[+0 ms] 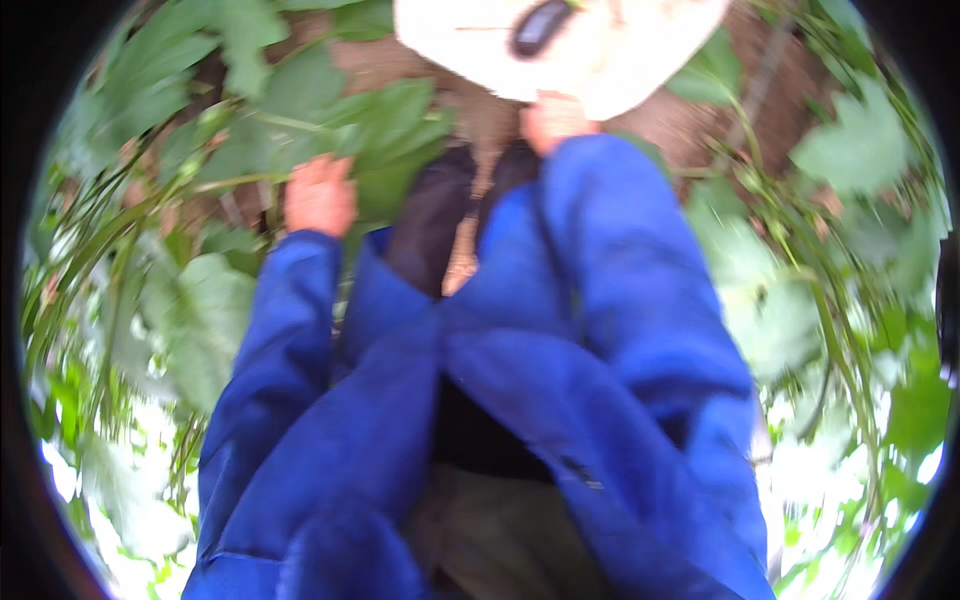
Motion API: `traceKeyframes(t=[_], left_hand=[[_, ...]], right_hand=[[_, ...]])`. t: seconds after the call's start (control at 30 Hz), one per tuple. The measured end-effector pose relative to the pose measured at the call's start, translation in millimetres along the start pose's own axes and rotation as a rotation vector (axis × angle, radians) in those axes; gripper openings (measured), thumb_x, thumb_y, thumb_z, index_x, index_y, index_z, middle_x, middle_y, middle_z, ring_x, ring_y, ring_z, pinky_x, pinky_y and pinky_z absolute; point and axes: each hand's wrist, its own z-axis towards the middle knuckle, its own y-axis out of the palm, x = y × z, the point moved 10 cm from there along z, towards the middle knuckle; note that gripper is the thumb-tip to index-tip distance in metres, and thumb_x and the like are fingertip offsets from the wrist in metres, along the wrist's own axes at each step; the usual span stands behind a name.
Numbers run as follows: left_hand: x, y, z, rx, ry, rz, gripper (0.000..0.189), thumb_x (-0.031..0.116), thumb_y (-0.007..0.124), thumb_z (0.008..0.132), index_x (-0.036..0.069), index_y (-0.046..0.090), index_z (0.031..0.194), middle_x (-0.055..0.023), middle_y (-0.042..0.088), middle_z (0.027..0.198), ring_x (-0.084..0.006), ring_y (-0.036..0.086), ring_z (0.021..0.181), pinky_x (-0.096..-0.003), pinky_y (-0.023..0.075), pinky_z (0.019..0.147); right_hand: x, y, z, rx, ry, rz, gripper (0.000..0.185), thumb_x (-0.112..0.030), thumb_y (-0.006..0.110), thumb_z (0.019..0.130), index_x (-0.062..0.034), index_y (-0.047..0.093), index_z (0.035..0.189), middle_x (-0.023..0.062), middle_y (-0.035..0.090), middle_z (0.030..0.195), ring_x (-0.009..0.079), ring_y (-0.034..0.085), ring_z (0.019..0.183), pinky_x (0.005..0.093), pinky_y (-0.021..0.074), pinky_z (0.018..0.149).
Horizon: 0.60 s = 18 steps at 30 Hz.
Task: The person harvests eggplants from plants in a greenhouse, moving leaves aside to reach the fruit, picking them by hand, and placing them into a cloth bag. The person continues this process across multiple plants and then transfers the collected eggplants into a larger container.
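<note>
My left hand is at the upper left, beside broad green leaves; motion blur hides whether its fingers hold a stem or leaf. Ahead of me lies a bright white container or sack, partly cut off by the top of the picture. A dark, glossy eggplant rests in or on it, with a pale sheen on its skin. The near edge of the white container meets my right hand, whose fingers are curled at that edge.
Leafy plants with long stems crowd both sides. Brown soil shows between the rows, with my dark shoes on the path. A thin pale pole or pipe lies at the upper right. My open blue coat hangs below.
</note>
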Motion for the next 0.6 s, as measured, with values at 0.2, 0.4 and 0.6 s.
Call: traceKeyframes(t=[0.2,0.4,0.6], left_hand=[[10.8,1.2,-10.6,0.098,-0.058,-0.03,0.041,0.012,0.066,0.087,0.008,0.063,0.128,-0.0211,0.053,0.142,-0.0384,0.046,0.135,-0.0481,0.0364,0.113],[68.5,18.7,-54.5,0.177,-0.008,-0.26,0.043,0.002,0.068,0.083,0.006,0.064,0.126,-0.0191,0.057,0.139,-0.0367,0.049,0.134,-0.0444,0.039,0.114],[146.9,43.1,-143.9,0.216,-0.036,-0.513,0.037,0.01,0.067,0.082,0.004,0.067,0.118,-0.0195,0.067,0.121,-0.0386,0.058,0.122,-0.0469,0.0444,0.108]], right_hand=[[-48.0,39.2,-75.2,-0.437,0.357,0.132,0.028,-0.024,0.057,0.093,-0.0081,0.066,0.114,0.0158,0.069,0.108,0.0318,0.068,0.103,0.0438,0.0531,0.092],[-70.2,87.9,-160.7,-0.385,0.264,0.384,0.034,-0.018,0.059,0.085,-0.0078,0.066,0.117,0.0158,0.068,0.109,0.0318,0.066,0.104,0.0469,0.0432,0.101],[-71.3,98.2,-167.0,-0.103,-0.088,0.159,0.017,-0.02,0.065,0.071,-0.0103,0.07,0.058,0.0123,0.065,0.065,0.0265,0.069,0.079,0.0469,0.0544,0.06]])
